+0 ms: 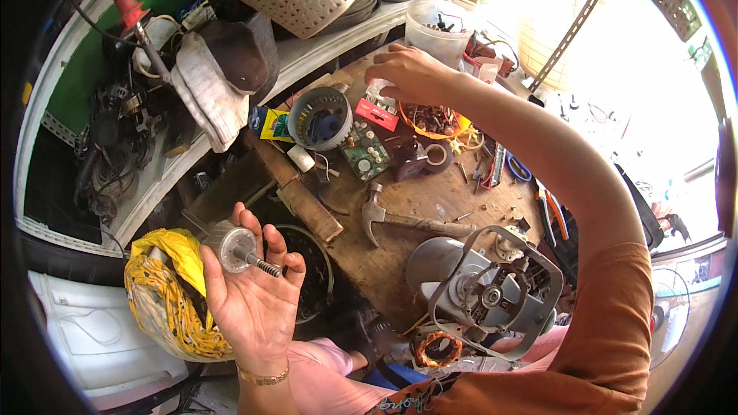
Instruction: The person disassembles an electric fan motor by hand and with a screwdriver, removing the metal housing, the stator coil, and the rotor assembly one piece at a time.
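My left hand point(257, 300) is raised palm up, thumb and fingers curved around a motor rotor point(235, 249) with a worm-threaded shaft. My right hand point(411, 75) reaches to the far side of the wooden bench, fingers apart above a small red-and-clear packet point(377, 111). Nothing shows in its grasp, though its underside is hidden. Near that hand are an orange bowl of small parts point(434, 119) and a white bucket point(438, 31). A grey motor housing point(438, 265) with a bracket stands at the near right, with a copper-wound stator point(437, 347) below it.
A claw hammer point(415, 221) lies across the wooden bench point(346, 250). Around it are a grey round housing point(320, 117), a green circuit board point(364, 154), a tape roll point(438, 155) and orange-handled pliers point(551, 211). A yellow cloth bundle point(165, 292) is beside my left hand.
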The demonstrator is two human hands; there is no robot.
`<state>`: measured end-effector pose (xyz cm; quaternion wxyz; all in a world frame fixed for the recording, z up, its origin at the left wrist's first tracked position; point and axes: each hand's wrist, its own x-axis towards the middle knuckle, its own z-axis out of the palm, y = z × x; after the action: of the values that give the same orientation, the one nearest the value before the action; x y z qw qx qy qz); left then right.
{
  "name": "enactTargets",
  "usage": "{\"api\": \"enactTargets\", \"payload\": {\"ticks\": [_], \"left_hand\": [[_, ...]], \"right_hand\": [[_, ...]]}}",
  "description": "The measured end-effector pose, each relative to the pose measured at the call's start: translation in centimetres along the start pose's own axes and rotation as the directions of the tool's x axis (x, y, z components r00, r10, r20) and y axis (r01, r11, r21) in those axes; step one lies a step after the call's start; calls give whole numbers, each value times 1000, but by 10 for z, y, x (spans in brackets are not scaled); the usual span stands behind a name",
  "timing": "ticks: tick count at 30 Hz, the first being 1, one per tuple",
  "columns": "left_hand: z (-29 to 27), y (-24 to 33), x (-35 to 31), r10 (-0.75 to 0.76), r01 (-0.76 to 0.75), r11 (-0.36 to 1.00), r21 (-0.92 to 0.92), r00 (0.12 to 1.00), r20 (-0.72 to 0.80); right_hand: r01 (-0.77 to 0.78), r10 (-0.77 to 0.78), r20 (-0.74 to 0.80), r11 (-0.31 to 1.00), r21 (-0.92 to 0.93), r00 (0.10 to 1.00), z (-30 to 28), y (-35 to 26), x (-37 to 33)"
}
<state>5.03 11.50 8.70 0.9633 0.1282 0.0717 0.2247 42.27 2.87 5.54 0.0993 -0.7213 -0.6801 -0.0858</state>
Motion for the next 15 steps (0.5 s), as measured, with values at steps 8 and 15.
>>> {"api": "enactTargets", "payload": {"ticks": [8,15], "left_hand": [[6,8,-3,5,-6,999,-37,1000,-29],[-1,26,-11,69,-66,994,-84,997,38]], "right_hand": [[39,-26,338,999,-32,941,11,-36,46],[-101,92,52,973,210,994,-30,-13,51]]}}
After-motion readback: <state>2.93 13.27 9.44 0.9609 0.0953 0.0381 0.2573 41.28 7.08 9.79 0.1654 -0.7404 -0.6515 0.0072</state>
